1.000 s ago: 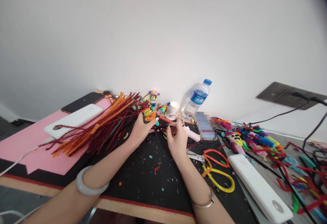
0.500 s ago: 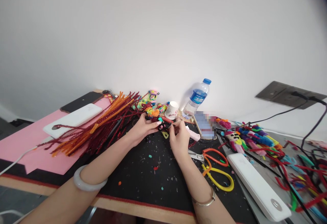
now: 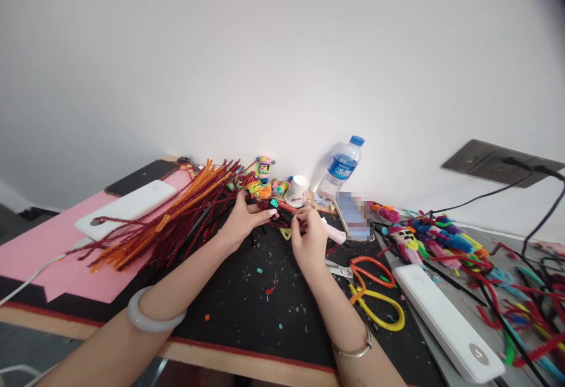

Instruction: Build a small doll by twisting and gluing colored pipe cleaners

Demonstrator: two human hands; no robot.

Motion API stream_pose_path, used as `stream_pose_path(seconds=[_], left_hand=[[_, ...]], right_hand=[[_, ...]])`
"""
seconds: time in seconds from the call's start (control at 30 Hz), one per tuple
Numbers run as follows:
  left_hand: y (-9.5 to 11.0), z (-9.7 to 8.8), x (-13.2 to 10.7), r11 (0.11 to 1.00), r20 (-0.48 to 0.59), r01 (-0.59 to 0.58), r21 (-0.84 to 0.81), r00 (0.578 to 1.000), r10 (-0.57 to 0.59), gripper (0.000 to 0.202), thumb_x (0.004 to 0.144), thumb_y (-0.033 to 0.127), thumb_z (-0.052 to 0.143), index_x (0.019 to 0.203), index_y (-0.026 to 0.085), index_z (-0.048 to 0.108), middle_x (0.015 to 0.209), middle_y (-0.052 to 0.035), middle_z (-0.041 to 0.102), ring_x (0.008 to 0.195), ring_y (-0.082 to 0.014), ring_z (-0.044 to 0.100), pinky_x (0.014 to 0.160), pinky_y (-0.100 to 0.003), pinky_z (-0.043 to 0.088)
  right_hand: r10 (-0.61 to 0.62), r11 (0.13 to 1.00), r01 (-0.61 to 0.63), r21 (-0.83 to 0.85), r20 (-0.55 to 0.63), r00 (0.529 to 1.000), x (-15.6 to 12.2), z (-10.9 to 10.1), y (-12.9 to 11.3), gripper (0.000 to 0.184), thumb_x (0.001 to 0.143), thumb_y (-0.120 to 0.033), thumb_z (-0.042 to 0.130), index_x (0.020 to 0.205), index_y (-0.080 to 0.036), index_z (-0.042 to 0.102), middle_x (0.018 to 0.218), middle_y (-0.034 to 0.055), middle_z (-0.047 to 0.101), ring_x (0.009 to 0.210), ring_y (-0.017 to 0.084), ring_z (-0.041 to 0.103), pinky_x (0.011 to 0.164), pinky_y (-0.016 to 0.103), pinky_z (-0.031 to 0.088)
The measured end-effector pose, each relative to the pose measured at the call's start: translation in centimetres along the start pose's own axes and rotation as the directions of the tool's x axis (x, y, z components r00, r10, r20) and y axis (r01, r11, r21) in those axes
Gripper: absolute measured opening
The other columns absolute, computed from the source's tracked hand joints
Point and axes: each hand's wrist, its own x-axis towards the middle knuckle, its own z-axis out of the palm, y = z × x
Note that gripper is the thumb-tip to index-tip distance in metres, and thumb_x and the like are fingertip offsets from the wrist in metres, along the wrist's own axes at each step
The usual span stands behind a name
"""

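Observation:
My left hand (image 3: 247, 217) is closed around a small pipe-cleaner figure (image 3: 259, 190) with yellow, orange and dark red parts. Its thumb lies along the lower side, beside a bit of teal. My right hand (image 3: 310, 235) pinches a small dark piece between thumb and fingertips, just right of the figure. Whether that piece joins the figure I cannot tell. Behind the fingers stands a white paper cup (image 3: 297, 191). Scissors (image 3: 366, 293) with orange and yellow handles lie beside my right forearm.
A bundle of red and orange pipe cleaners (image 3: 176, 216) spreads at left, near a white power bank (image 3: 126, 209). A water bottle (image 3: 339, 170) and a phone (image 3: 354, 216) stand behind my right hand. Finished figures (image 3: 436, 237) and another white power bank (image 3: 448, 322) lie at right.
My left hand has shifted slightly left and up with the figure, which now shows more of its yellow and orange part. The gap between my hands is a little wider.

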Motion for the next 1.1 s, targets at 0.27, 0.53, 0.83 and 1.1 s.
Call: stream_pose_path(seconds=[0.27,0.53,0.83,1.1], left_hand=[[0.1,0.1,0.0,0.996,-0.111,-0.087,-0.033,0.990,0.083,0.061,0.061,0.018,0.076,0.108,0.021,0.037,0.094,-0.0058,0.067,0.085,-0.0174,0.066,0.085,-0.041,0.051],[0.3,0.3,-0.1,0.981,-0.030,-0.082,-0.177,0.997,0.078,0.053,0.065,0.015,0.072,0.107,0.021,0.040,0.100,-0.0047,0.064,0.093,-0.0167,0.063,0.088,-0.039,0.049],[0.4,0.0,-0.2,0.975,0.135,-0.012,-0.222,0.990,0.043,0.046,0.071,0.017,0.068,0.109,0.026,0.045,0.108,-0.0022,0.060,0.098,-0.0145,0.059,0.093,-0.041,0.043],[0.6,0.4,-0.5,0.983,0.145,-0.023,-0.182,0.988,0.049,0.052,0.068,0.014,0.070,0.112,0.026,0.044,0.111,-0.0030,0.060,0.103,-0.0158,0.057,0.094,-0.037,0.043]], right_hand=[[-0.028,0.997,0.023,0.075,0.068,0.997,-0.1,0.3,-0.6,0.014,0.080,-0.013,0.043,0.069,-0.020,0.041,0.078,0.0036,0.055,0.073,0.016,0.051,0.068,0.030,0.041],[0.250,0.885,-0.304,0.351,0.191,0.949,-0.4,1.1,-0.5,0.011,0.080,-0.019,0.047,0.069,-0.019,0.044,0.088,0.0062,0.060,0.075,0.016,0.056,0.065,0.028,0.045],[0.303,0.745,-0.408,0.527,0.278,0.912,-0.2,0.6,-1.0,0.015,0.080,-0.025,0.049,0.068,-0.018,0.045,0.063,-0.0018,0.053,0.059,0.012,0.050,0.059,0.024,0.040],[0.323,0.820,-0.331,0.467,0.099,0.941,-0.3,0.3,-0.8,0.018,0.081,-0.032,0.051,0.075,-0.022,0.038,0.067,-0.0044,0.047,0.054,0.009,0.043,0.052,0.022,0.037]])
